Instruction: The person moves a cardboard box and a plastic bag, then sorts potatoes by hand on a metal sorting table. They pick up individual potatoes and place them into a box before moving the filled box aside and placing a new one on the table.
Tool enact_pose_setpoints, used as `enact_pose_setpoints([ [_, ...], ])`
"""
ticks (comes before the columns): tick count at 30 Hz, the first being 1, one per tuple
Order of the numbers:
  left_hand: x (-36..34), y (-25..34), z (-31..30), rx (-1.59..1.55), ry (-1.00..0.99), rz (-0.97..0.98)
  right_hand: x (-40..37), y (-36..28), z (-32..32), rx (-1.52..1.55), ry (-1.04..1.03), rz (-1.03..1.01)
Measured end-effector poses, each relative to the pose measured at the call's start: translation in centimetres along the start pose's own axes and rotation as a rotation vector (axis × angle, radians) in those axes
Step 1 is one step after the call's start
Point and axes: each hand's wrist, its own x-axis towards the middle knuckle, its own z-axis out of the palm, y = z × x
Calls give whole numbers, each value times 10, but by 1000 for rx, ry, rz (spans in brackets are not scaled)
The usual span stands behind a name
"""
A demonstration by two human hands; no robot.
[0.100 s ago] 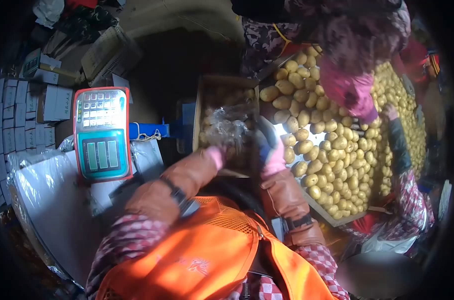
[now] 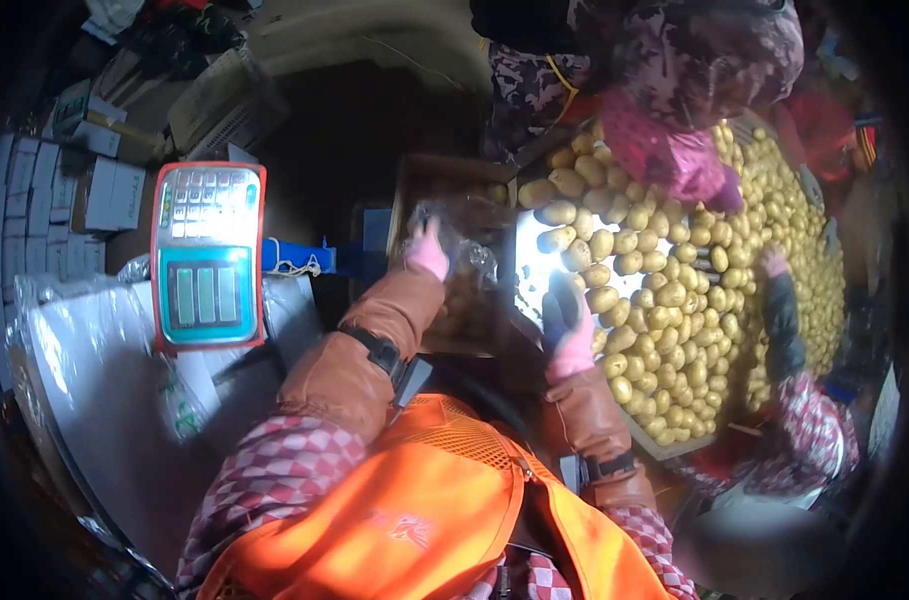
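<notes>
My left hand (image 2: 429, 247), in a pink and dark glove, is over the left side of a cardboard box (image 2: 402, 200). Its fingers appear closed on clear plastic film (image 2: 479, 262), though shadow blurs the fingertips. Under the film, potatoes lie in the box. To the right, my right hand (image 2: 568, 325), in a similar glove, hovers by the near left edge of a lit sorting table. Its fingers are stretched out with nothing visible in them. Loose potatoes (image 2: 664, 345) cover much of that table, just beyond the right hand.
A red-rimmed scale display (image 2: 209, 258) stands left of the box on a blue post (image 2: 299, 259). White cartons (image 2: 44, 215) are stacked at far left. A co-worker's pink sleeve (image 2: 669, 150) reaches over the potatoes from the back, and another person's hand (image 2: 774, 262) comes from the right.
My left hand has moved up and left across the box, and the film looks less bunched. My right hand has shifted right and down, off the box's edge toward the potatoes.
</notes>
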Motion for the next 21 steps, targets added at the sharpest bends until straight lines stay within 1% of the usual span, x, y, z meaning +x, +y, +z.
enact_pose_setpoints([
  [1,19,32,-29,-86,-32,-24,13,15,-25,-138,-17,-168],
  [2,12,55,-57,-160,-93,-71,16,37,-54,-278,-33,-299],
  [3,1,50,-58,-180,-90,-85,6,48,-80,-476,-18,-373],
  [4,-8,37,-64,-146,-50,3,-2,57,-96,-359,-13,-418],
  [5,-17,31,-67,-110,-1,98,-1,65,-113,-693,-36,-545],
  [6,-34,36,-66,-107,29,92,-1,69,-128,-1027,-53,-671],
  [7,-59,42,-62,158,-53,138,-10,63,-133,-1014,-70,-690],
  [8,-86,45,-57,425,-141,175,-22,56,-139,-1191,-182,-652],
  [9,-104,24,-28,446,-150,259,-29,52,-142,-1364,-288,-612],
  [10,-119,5,0,469,-162,348,-30,56,-152,-1348,-295,-633],
  [11,-134,8,5,478,-146,339,-27,61,-163,-1423,-357,-636],
  [12,-144,14,7,381,-69,197,-23,63,-170,-1496,-413,-644],
  [13,-154,19,11,278,8,58,-17,65,-177,-1485,-408,-705],
  [14,-167,20,12,283,28,51,-15,69,-183,-1473,-410,-726],
  [15,-179,16,6,153,-76,44,-13,74,-185,-1435,-425,-747],
  [16,-190,12,-3,25,-179,47,-10,76,-184,-1395,-431,-766],
  [18,-199,-35,16,-18,-38,198,-5,85,-187,-1378,-384,-802],
  [20,-238,-31,-15,-155,-107,50,-4,88,-187,-1335,-408,-756],
  [21,-267,-14,-38,-9,-37,48,-3,91,-187,-1330,-398,-761],
])
